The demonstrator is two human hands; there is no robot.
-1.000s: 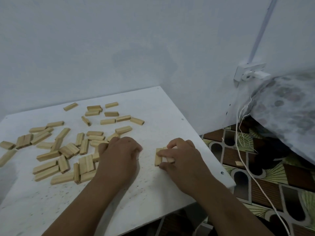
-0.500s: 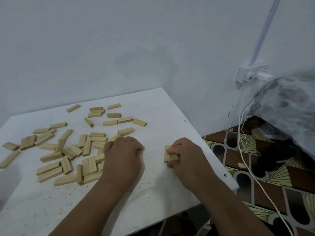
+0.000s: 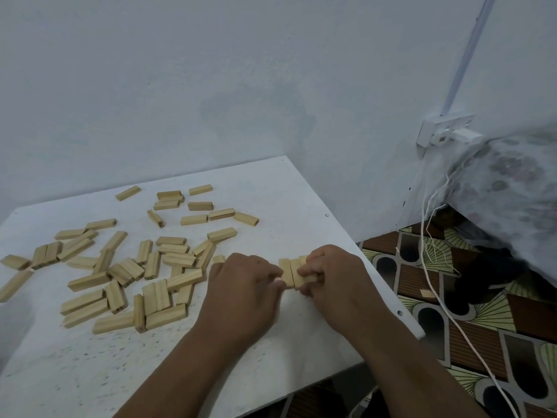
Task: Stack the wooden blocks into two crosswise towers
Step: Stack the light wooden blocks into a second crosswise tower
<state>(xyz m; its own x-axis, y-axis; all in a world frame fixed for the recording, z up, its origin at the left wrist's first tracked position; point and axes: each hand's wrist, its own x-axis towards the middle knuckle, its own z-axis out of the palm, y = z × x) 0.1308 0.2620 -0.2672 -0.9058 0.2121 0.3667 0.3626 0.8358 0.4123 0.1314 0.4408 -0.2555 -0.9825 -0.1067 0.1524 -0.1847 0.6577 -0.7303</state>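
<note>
A small row of wooden blocks (image 3: 288, 271) lies side by side on the white table (image 3: 301, 206), near its right edge. My right hand (image 3: 334, 276) curls round the row from the right, fingers over its right blocks. My left hand (image 3: 244, 282) has its fingers curled against the row's left side, pinching the leftmost block. Part of the row is hidden under my fingers. Several loose wooden blocks (image 3: 126, 267) lie scattered over the left half of the table.
The table stands against a pale wall. Its right edge (image 3: 388, 285) drops to a patterned floor (image 3: 482, 321). White cables (image 3: 428, 267) hang from a wall socket (image 3: 443, 131). A floral cloth (image 3: 518, 191) bulges at the right.
My left hand has moved right from the loose pile to the row, meeting my right hand. The row now shows more blocks than before.
</note>
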